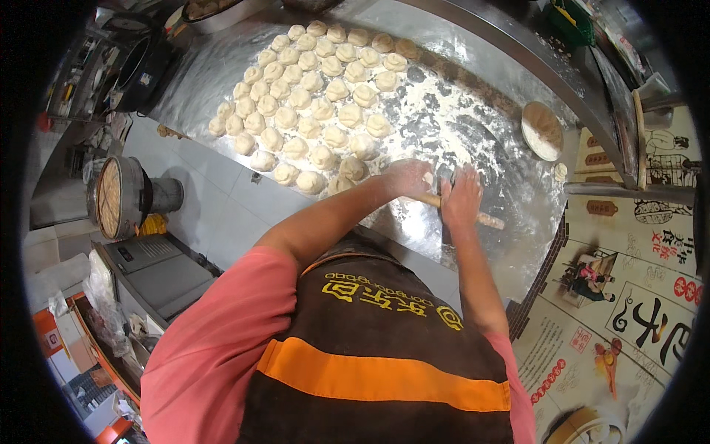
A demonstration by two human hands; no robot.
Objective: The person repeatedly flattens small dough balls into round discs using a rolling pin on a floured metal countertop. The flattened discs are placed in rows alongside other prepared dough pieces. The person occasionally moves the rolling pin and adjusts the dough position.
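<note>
A wooden rolling pin (pixel 491 221) lies slantwise on the floured steel worktop (pixel 516 244). My right hand (pixel 463 195) rests over it, palm on the wood and fingers stretched flat beyond it. Beside it, my flour-dusted left hand (pixel 407 176) is at the pin's other end, fingers pointing right; what lies under that palm is hidden. A small pale bit shows at its fingers, too small to make out. Rows of pleated raw filled buns (pixel 322 109) cover the worktop to the left, the nearest almost touching my left forearm. Loose white flour (pixel 438 125) spreads beyond both hands.
At the right stands a bowl (pixel 542 131) with flour in it, near a small dough piece (pixel 561 171). A raised metal shelf edge (pixel 516 50) curves along the back. Left of the worktop are a round steamer (pixel 111 197) and a dark cooker (pixel 136 69).
</note>
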